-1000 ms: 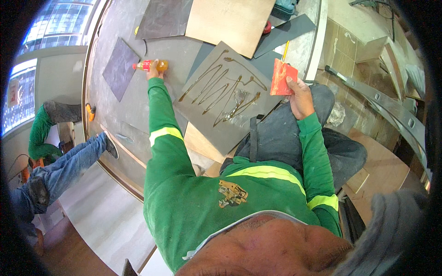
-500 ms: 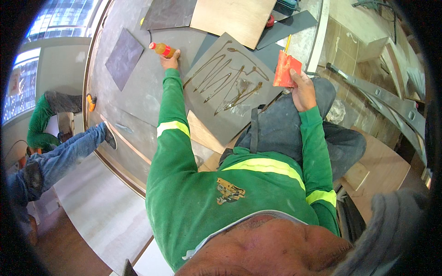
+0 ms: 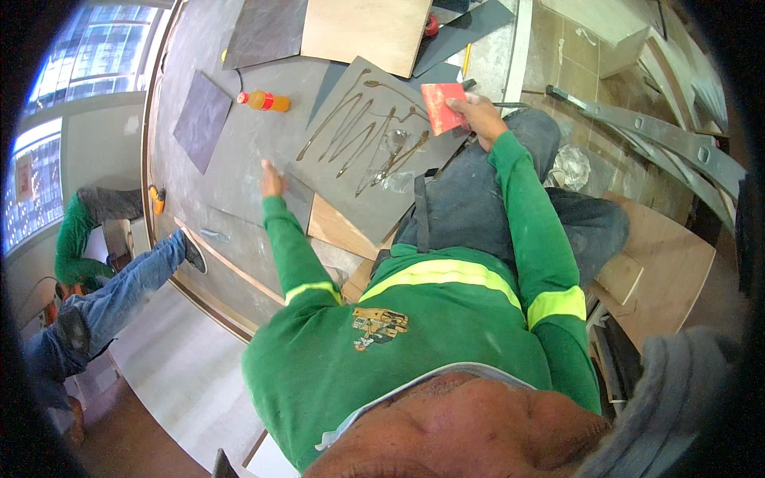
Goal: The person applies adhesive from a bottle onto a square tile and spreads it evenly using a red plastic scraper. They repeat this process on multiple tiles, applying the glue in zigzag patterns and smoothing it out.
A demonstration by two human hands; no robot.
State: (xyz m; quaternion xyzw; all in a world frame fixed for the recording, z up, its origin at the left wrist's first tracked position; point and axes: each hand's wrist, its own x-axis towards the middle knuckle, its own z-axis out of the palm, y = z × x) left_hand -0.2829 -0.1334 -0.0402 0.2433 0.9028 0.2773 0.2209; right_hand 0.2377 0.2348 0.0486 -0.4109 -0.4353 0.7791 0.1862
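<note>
My right hand (image 3: 480,118) is closed on a flat red spreader (image 3: 443,107), held above the right edge of a grey sheet (image 3: 362,209). Brown glue-like lines (image 3: 349,143) zigzag over that sheet, and a crumpled clear plastic piece (image 3: 396,143) lies among them. To the left of the sheet, my left hand (image 3: 272,180) hovers over the work surface (image 3: 231,163) with fingers stretched out, slightly blurred, and nothing visible in it. Farther off, a bottle of orange liquid (image 3: 264,101) with a red cap and label rests on the surface, apart from both hands, its cap toward the left.
A dark diamond-turned sheet (image 3: 202,121) lies at the left; a pale wooden board (image 3: 362,30) and dark panels (image 3: 265,30) lie at the back. A metal level (image 3: 649,126) is at the right. Another person's jeans leg (image 3: 131,267) reaches the surface's left edge.
My left hand has let go of the bottle and drawn back toward me. My right hand has carried the red spreader left, over the sheet's edge. The view has shifted slightly.
</note>
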